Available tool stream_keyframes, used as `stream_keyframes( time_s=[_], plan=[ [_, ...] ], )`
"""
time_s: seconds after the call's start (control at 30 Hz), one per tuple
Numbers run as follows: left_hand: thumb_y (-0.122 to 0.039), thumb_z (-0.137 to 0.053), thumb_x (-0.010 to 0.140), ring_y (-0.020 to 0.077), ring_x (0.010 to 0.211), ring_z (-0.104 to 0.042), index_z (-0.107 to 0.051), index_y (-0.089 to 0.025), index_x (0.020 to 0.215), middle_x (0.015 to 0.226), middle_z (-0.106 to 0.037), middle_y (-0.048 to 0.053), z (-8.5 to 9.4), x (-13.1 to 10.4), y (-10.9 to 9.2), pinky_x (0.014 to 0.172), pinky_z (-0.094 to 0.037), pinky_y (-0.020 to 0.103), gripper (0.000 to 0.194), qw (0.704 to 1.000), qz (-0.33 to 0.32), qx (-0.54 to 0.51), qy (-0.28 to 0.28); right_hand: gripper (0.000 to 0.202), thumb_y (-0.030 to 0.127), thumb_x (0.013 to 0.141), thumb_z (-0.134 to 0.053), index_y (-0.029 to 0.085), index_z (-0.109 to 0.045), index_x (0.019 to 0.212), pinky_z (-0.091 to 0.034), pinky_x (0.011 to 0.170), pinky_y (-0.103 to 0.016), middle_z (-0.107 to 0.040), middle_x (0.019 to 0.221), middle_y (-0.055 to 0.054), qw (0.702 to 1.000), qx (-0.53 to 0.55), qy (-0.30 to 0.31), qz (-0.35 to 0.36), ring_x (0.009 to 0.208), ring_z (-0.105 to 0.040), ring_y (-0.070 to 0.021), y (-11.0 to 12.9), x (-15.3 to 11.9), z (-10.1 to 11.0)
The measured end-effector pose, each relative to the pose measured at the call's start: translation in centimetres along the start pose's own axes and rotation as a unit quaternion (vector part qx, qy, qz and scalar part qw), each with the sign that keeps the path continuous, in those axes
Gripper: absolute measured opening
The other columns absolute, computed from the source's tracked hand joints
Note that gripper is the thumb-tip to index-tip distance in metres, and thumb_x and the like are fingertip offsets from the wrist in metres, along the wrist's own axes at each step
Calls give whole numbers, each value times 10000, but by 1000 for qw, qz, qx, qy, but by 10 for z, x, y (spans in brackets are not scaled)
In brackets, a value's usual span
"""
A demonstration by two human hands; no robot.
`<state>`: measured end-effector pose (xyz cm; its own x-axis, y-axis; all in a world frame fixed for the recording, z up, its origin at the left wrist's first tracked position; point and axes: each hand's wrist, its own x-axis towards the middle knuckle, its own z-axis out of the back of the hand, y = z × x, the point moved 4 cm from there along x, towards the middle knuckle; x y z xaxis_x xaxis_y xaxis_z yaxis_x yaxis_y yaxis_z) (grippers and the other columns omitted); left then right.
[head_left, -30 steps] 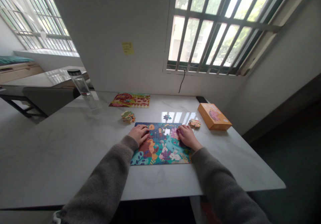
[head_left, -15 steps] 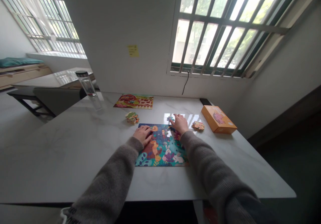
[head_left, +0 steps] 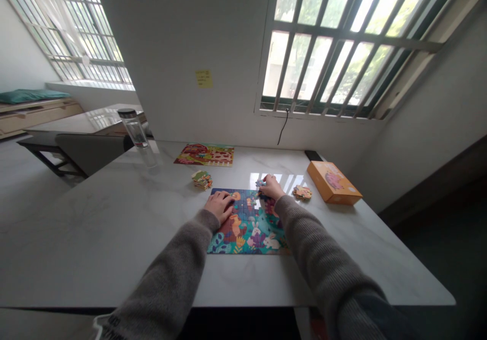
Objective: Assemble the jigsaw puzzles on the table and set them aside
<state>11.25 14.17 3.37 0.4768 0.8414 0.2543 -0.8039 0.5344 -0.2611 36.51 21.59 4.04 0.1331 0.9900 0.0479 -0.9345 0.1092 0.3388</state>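
A colourful jigsaw puzzle (head_left: 243, 233) with rabbits and a fox lies on the white table, with a gap near its upper middle. My left hand (head_left: 219, 205) rests on the puzzle's upper left corner, fingers spread and holding nothing. At the puzzle's top edge, the fingers of my right hand (head_left: 271, 188) are pinched together beside a small blue piece (head_left: 260, 183); whatever lies between the fingertips is too small to make out. One stack of pieces (head_left: 202, 179) sits beyond the left hand, another pile (head_left: 302, 193) right of the right hand.
An orange box (head_left: 333, 182) stands at the right, a dark flat object (head_left: 313, 155) behind it. A farm picture (head_left: 205, 155) lies near the wall. At the back left stands a clear bottle (head_left: 135, 131). The white table (head_left: 114, 238) extends left.
The fingers of my right hand have closed from a looser, spread pose near the blue piece. My left hand stays on the puzzle. The whole view has shifted slightly.
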Motion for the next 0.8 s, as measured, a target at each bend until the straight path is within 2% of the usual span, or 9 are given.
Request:
stream_keyframes(
  time_s=[0.17, 0.27, 0.4, 0.5, 0.6, 0.7, 0.8],
  plan=[
    [-314, -594, 897, 307, 1147, -509, -671, -230, 1168, 1217, -609, 93, 1, 1, -2, 966, -414, 459, 294, 1000, 2, 10, 5, 567, 266, 750, -714, 167, -540, 1280, -454, 861, -296, -543, 1280, -180, 1000, 22, -6, 19, 1032, -619, -242, 3, 1, 2],
    [-319, -593, 899, 305, 1145, -508, -669, -231, 1168, 1214, -608, 93, 0, 0, -2, 962, -415, 459, 293, 1000, 3, 13, 5, 425, 262, 772, -707, 165, -616, 1176, -445, 843, -289, -580, 1246, -171, 999, 37, -10, 38, 1011, -617, -239, 7, 1, 5],
    [-312, -590, 899, 306, 1133, -516, -669, -221, 1161, 1202, -614, 98, 0, 0, -2, 955, -419, 459, 289, 1000, -4, 17, 5, 175, 285, 887, -571, 175, -686, 960, -417, 762, -269, -684, 1010, -108, 995, 71, -17, 75, 913, -613, -212, 17, -8, 14],
    [-276, -607, 883, 294, 1127, -533, -649, -215, 1185, 1182, -632, 89, 4, 1, -5, 973, -411, 449, 311, 1000, -15, -2, -26, 296, 349, 927, -491, 170, -687, 797, -372, 638, -250, -660, 755, -46, 988, 113, -4, 108, 724, -576, -168, 28, -27, 20],
    [-294, -629, 880, 276, 1148, -541, -574, -208, 1292, 1225, -620, 91, 13, 1, -16, 1001, -409, 428, 424, 992, -46, -57, -99, 401, 441, 925, -457, 175, -646, 692, -302, 533, -239, -529, 569, 20, 977, 160, 24, 136, 565, -467, -127, 35, -55, 22],
    [-358, -675, 867, 281, 1173, -532, -495, -203, 1384, 1283, -582, 107, 19, -1, -31, 1027, -418, 426, 569, 981, -92, -101, -138, 400, 511, 883, -506, 188, -574, 656, -257, 504, -235, -436, 542, 52, 944, 285, 62, 153, 527, -376, -108, 36, -85, 20],
    [-388, -712, 847, 287, 1150, -538, -506, -230, 1383, 1256, -588, 101, 19, -4, -45, 1018, -437, 432, 596, 976, -126, -114, -139, 373, 520, 847, -566, 199, -525, 662, -296, 535, -235, -457, 597, 48, 907, 388, 54, 155, 566, -385, -111, 33, -107, 18]
  ],
)
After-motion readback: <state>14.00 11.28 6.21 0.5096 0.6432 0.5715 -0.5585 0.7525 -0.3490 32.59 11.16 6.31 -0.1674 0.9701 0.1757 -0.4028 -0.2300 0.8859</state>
